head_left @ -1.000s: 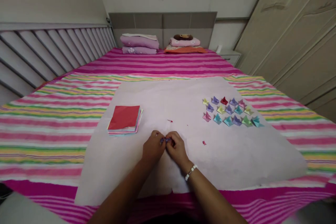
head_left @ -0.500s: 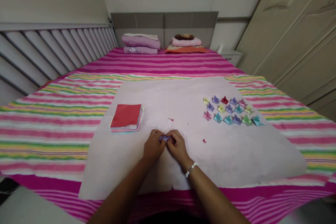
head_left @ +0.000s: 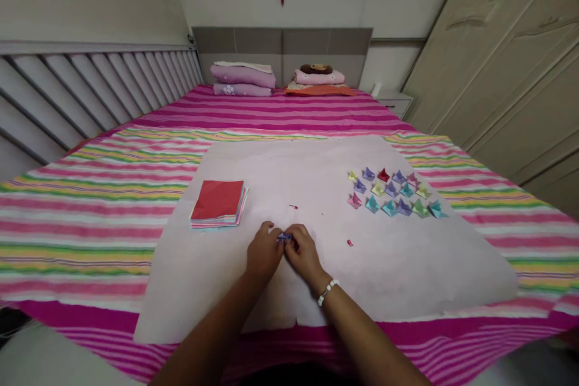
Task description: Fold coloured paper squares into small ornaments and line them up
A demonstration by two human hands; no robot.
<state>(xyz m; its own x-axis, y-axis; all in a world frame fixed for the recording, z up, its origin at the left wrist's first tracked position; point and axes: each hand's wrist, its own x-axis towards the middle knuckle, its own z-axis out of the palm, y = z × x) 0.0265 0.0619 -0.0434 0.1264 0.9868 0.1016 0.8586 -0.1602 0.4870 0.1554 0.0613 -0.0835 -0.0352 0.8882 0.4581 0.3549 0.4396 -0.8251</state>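
Between both hands is a small piece of folded purple paper (head_left: 284,237), partly covered by the fingers. My left hand (head_left: 263,250) pinches its left side. From the right, my right hand (head_left: 304,251) grips the other side, with a white beaded bracelet (head_left: 328,292) on that wrist. To the left lies a stack of square coloured paper (head_left: 220,200), red on top. Several small folded paper pieces (head_left: 391,189) in purple, yellow, red, pink, blue and green stand in rows at the right.
A large white sheet (head_left: 289,169) lies under the work on a striped bedspread (head_left: 81,205). A tiny red item (head_left: 294,207) and a small red scrap (head_left: 350,243) rest on it. Folded bedding (head_left: 243,79) sits by the headboard (head_left: 325,42).
The fingers of my left hand have shifted on the purple paper, lifting slightly apart at the top. The view has tilted up a little. Both hands stay in about the same place.
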